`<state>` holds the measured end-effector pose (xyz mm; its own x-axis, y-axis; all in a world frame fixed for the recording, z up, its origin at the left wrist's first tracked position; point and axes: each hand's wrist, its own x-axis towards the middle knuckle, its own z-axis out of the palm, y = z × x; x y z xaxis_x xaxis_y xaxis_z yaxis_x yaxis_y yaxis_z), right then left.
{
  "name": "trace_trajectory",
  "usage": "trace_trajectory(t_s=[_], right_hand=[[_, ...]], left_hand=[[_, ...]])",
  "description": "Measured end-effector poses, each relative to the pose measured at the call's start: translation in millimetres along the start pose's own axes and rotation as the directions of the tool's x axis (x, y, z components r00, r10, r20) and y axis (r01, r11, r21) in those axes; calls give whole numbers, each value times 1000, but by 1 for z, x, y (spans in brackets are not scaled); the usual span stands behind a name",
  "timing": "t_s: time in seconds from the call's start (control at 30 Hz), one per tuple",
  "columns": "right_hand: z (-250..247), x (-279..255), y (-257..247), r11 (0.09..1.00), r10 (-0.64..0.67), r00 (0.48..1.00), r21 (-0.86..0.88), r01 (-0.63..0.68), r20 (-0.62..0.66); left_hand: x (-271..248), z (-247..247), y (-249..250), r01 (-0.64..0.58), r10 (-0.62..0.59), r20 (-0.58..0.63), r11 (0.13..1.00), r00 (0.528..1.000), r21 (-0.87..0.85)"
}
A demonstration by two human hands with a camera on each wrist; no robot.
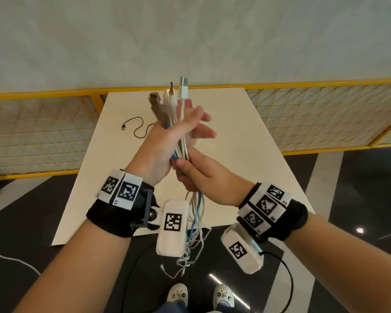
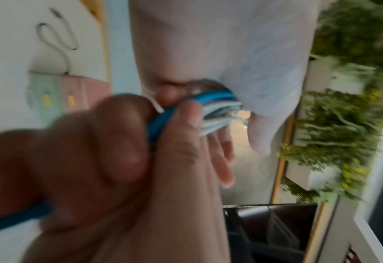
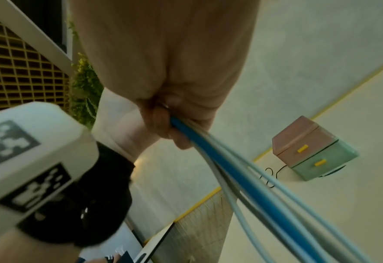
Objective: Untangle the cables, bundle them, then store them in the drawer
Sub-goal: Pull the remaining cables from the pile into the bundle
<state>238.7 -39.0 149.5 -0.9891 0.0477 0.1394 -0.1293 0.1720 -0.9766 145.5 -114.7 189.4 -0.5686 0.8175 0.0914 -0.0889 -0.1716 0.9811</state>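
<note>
A bundle of white cables with one blue cable is held upright above the pale table, plugs pointing up and loose ends hanging toward the floor. My left hand holds the upper part against its palm under the thumb, its fingers stretched out to the right. My right hand grips the bundle just below, fingers curled round it. The bundle looks blurred in the left wrist view. A pink and green drawer box with yellow handles stands on the table, both drawers closed.
A thin black cable lies loose on the table's far left, near the drawer box. A yellow grid fence runs behind the table. More cables trail on the dark floor, and green plants stand to one side.
</note>
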Motion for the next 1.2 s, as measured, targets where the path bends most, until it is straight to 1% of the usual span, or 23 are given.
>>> trace_trajectory(t_s=[0.07, 0.1, 0.13, 0.2, 0.27, 0.33, 0.37, 0.43, 0.53, 0.63, 0.73, 0.77, 0.8, 0.83, 0.9, 0.93, 0.97, 1.0, 1.03, 1.07, 1.13, 1.17, 1.2], right_hand=[[-3, 5, 4, 1000, -12, 999, 27, 13, -41], [-6, 6, 4, 999, -16, 999, 35, 18, -36], [-10, 8, 4, 999, -20, 1000, 31, 21, -15], [-18, 9, 5, 996, -33, 999, -87, 35, 14], [-26, 11, 13, 962, -37, 999, -268, 41, 21], [-31, 13, 30, 926, -17, 998, -376, 38, 59], [-32, 12, 44, 904, 23, 997, -428, 13, 79], [-34, 3, 78, 849, 160, 983, -521, -88, 95], [-41, -18, 126, 793, 337, 938, -561, -238, 78], [-43, -25, 146, 754, 455, 883, -579, -311, 118], [-47, -20, 147, 664, 569, 807, -668, -336, 159], [-50, -17, 141, 672, 569, 806, -657, -341, 163], [-52, -13, 132, 717, 528, 835, -610, -338, 157], [-52, -7, 117, 791, 451, 881, -523, -319, 145], [-51, 6, 84, 932, 274, 959, -262, -249, 65], [-50, 13, 70, 971, 203, 979, -134, -197, 27], [-48, 18, 58, 989, 137, 991, -63, -135, 13], [-45, 21, 50, 995, 88, 996, -54, -86, 26], [-41, 23, 46, 996, 64, 996, -60, -61, 59], [-37, 22, 46, 996, 68, 994, -65, -63, 80], [-32, 18, 51, 994, 105, 991, -49, -101, 83], [-31, 16, 53, 993, 118, 990, -34, -115, 83], [-30, 15, 55, 992, 123, 988, -26, -121, 92]], left_hand=[[-3, 0, -6, 57, -57, 18, 998, 998, 25], [-3, 0, -8, 52, -52, -2, 997, 999, 50], [-1, 1, -9, 19, -17, -29, 998, 999, 58], [5, 1, -8, -69, 67, -93, 997, 993, -22], [14, -2, -5, -103, 75, -171, 982, 982, -160], [20, -5, 4, -126, 59, -252, 958, 966, -257], [23, -8, 11, -149, 63, -281, 943, 958, -296], [28, -16, 29, -209, 96, -312, 912, 945, -354], [31, -28, 50, -263, 158, -314, 906, 936, -330], [32, -26, 47, -213, 146, -248, 939, 958, -271], [35, -18, 27, -114, 90, -150, 980, 984, -160], [36, -16, 20, -86, 72, -129, 990, 989, -107], [36, -14, 12, -73, 69, -113, 997, 991, -27], [36, -12, 3, -72, 81, -100, 993, 992, 92], [34, -8, -13, -71, 91, -47, 941, 995, 331], [32, -7, -20, -62, 76, -18, 913, 997, 404], [31, -6, -26, -43, 52, -9, 891, 999, 453], [30, -6, -30, -15, 30, -24, 879, 999, 476], [30, -6, -34, 13, 16, -57, 888, 998, 460], [31, -7, -36, 28, 11, -98, 922, 995, 386], [35, -11, -38, 53, -38, -182, 995, 983, 82], [35, -12, -37, 68, -81, -200, 995, 977, -71], [35, -13, -36, 80, -117, -203, 980, 972, -181]])
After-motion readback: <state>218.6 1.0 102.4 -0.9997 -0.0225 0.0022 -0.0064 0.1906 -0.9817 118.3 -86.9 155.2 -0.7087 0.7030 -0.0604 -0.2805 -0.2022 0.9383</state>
